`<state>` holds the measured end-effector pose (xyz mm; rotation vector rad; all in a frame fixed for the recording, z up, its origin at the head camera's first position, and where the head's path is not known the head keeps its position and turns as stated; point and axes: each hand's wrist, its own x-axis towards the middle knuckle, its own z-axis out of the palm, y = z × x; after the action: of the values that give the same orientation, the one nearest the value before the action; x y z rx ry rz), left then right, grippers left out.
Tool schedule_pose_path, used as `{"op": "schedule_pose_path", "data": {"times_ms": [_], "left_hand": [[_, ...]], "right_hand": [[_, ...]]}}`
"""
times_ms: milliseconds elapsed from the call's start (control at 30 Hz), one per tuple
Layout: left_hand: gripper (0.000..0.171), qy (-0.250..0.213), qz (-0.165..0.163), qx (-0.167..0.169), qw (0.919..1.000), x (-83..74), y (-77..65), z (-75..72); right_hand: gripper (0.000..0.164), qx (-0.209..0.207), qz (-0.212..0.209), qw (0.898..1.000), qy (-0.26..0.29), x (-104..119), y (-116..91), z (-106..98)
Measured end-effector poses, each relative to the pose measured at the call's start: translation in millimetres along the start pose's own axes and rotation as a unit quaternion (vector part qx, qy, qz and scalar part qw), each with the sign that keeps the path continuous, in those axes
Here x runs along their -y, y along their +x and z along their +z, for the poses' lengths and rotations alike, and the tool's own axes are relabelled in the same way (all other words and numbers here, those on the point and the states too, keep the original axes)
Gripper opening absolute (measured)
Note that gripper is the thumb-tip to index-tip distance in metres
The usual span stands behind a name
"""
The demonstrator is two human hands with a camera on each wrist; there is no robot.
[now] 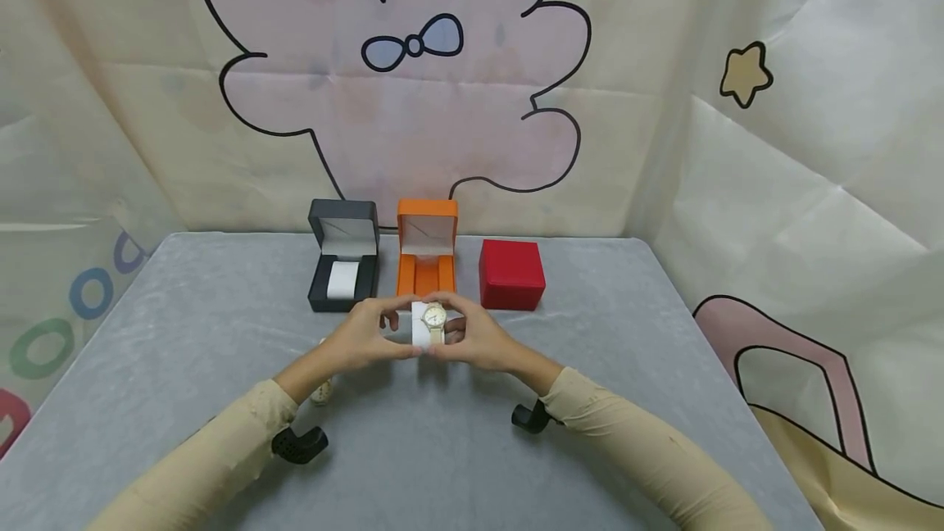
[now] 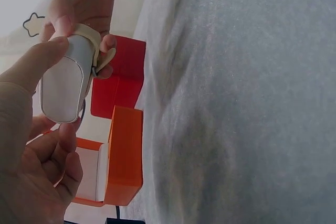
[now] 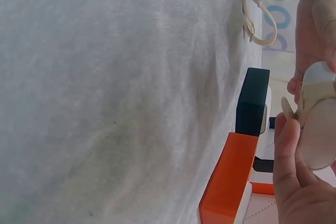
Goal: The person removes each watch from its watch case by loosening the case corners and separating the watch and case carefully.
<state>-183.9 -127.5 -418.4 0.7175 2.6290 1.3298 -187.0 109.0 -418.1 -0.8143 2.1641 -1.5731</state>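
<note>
A white watch pillow [image 1: 418,326] is held up between both hands above the table, with a pale-strapped watch [image 1: 435,316] wrapped around its right part. My left hand [image 1: 361,338] grips the pillow's left end between thumb and fingers. From the other side, my right hand [image 1: 483,338] pinches the watch and the pillow's right part. In the left wrist view, the pale strap [image 2: 89,35] circles the pillow, and its loose end sticks out near the right hand's fingers. A second watch [image 1: 322,392] lies on the table, partly hidden beneath the left wrist.
Behind the hands stand an open dark box [image 1: 320,289] holding a white pillow [image 1: 342,279], an open orange box [image 1: 428,207] and a closed red box [image 1: 512,275]. A grey cloth [image 1: 627,334] covers the table. Printed curtains hang behind and at both sides.
</note>
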Motion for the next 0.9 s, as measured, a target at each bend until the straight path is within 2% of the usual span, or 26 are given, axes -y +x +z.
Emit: {"op": "schedule_pose_path", "data": {"times_ms": [167,300,533,700,900], "left_hand": [[0.075,0.004,0.002,-0.002,1.0000,-0.1,0.6,-0.2],[0.075,-0.003,0.016,-0.001,0.9999,2.1,0.1,-2.5],[0.073,-0.018,0.024,0.021,0.9993,3.4,1.7,-7.6],[0.073,-0.022,0.016,0.017,0.9995,2.5,0.8,-8.5],[0.076,-0.024,0.000,-0.006,0.9997,2.8,0.3,-8.9]], "right_hand": [[0.064,0.015,-0.001,1.000,0.005,-0.2,1.2,-2.9],[0.066,0.028,0.002,1.000,0.006,-0.6,2.3,-5.2],[0.070,0.063,0.000,0.998,0.028,-0.6,5.0,-10.3],[0.068,0.047,0.007,0.998,0.050,-0.2,3.9,-8.6],[0.071,0.022,0.024,0.997,0.071,-1.5,5.1,-7.2]]}}
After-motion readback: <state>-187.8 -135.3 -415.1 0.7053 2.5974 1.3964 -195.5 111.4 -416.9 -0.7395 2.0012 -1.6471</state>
